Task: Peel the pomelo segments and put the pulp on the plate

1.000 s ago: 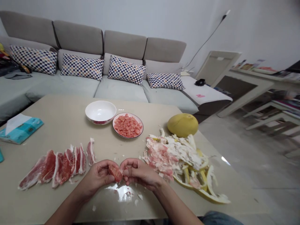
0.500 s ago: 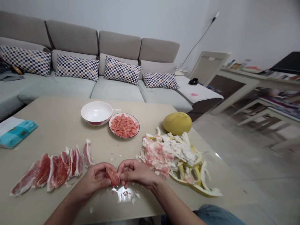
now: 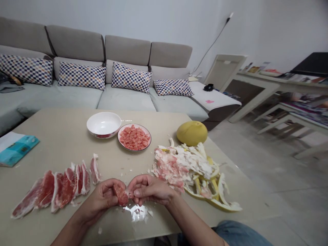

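Observation:
My left hand (image 3: 104, 198) and my right hand (image 3: 148, 188) meet just above the near edge of the beige table (image 3: 66, 133), both closed on one red pomelo segment (image 3: 121, 195), pinching it between the fingertips. Small white bits of membrane (image 3: 143, 214) lie on the table under my hands. A row of several pomelo segments (image 3: 55, 188) lies to the left of my left hand. A heap of white and pink peel and pith (image 3: 189, 169) lies right of my right hand.
Farther back stand a white bowl (image 3: 104, 124), a plate of red pomelo pieces (image 3: 134, 137) and a whole yellow pomelo (image 3: 192, 133). A blue tissue pack (image 3: 15, 149) lies at the left edge. A grey sofa with checked cushions (image 3: 82, 76) runs behind the table.
My hands keep hold of the segment and have turned it slightly between the fingers. The view has shifted a little to the right.

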`<move>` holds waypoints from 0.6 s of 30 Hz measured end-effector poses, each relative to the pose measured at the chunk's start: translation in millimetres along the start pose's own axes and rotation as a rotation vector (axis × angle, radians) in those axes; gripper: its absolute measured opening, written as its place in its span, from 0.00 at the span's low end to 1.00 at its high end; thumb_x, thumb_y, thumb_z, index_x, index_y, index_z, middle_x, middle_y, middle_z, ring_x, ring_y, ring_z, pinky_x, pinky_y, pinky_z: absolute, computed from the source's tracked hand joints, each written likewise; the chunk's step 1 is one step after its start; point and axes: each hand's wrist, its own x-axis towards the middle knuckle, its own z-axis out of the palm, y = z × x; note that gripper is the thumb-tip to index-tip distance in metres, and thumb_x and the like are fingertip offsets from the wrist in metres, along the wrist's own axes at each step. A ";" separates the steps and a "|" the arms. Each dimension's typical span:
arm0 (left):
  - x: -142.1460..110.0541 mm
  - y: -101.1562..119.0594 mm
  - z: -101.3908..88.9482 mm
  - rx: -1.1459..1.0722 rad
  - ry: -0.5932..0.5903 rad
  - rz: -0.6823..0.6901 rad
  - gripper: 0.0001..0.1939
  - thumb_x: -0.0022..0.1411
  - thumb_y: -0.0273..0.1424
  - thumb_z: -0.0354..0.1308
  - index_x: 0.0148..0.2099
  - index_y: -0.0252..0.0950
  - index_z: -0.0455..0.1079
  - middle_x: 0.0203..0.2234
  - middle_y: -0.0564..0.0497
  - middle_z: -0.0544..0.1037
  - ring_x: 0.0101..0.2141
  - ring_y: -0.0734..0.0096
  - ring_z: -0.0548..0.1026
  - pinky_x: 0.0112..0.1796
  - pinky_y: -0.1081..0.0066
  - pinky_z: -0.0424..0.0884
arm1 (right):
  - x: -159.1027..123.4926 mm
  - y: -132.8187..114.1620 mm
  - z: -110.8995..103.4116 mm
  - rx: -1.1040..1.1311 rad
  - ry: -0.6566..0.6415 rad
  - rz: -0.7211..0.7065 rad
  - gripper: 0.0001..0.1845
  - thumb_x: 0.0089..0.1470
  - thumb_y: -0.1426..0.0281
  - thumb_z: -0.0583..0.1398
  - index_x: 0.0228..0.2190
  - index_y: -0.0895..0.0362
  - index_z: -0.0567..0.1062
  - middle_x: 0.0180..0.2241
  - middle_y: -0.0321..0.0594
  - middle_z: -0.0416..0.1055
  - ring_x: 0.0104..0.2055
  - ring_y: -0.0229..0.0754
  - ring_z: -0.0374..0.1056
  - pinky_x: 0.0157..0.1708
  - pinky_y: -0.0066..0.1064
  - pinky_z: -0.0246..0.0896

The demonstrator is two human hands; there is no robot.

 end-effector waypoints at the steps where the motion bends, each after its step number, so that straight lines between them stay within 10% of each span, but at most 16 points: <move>1: -0.3 0.3 -0.4 0.002 0.001 -0.001 0.18 0.47 0.35 0.72 0.40 0.33 0.76 0.31 0.48 0.77 0.32 0.68 0.73 0.36 0.72 0.67 | -0.9 -1.4 0.1 -0.014 0.008 -0.001 0.18 0.40 0.68 0.73 0.35 0.62 0.80 0.30 0.39 0.77 0.27 0.32 0.72 0.28 0.22 0.69; 12: -0.1 1.5 -3.1 -0.100 0.055 0.040 0.16 0.49 0.33 0.71 0.41 0.33 0.76 0.32 0.47 0.76 0.33 0.70 0.73 0.37 0.72 0.69 | 20.4 -73.5 -21.4 -0.616 0.386 -0.209 0.18 0.50 0.56 0.64 0.30 0.60 0.77 0.26 0.36 0.72 0.23 0.32 0.62 0.25 0.26 0.60; 18: 1.7 -0.9 -0.9 -0.149 0.170 -0.033 0.15 0.52 0.30 0.69 0.43 0.35 0.75 0.38 0.45 0.79 0.37 0.69 0.76 0.43 0.68 0.71 | 59.8 -117.9 -33.5 -0.888 0.706 -0.498 0.09 0.54 0.66 0.60 0.27 0.57 0.77 0.34 0.40 0.76 0.42 0.45 0.68 0.48 0.39 0.58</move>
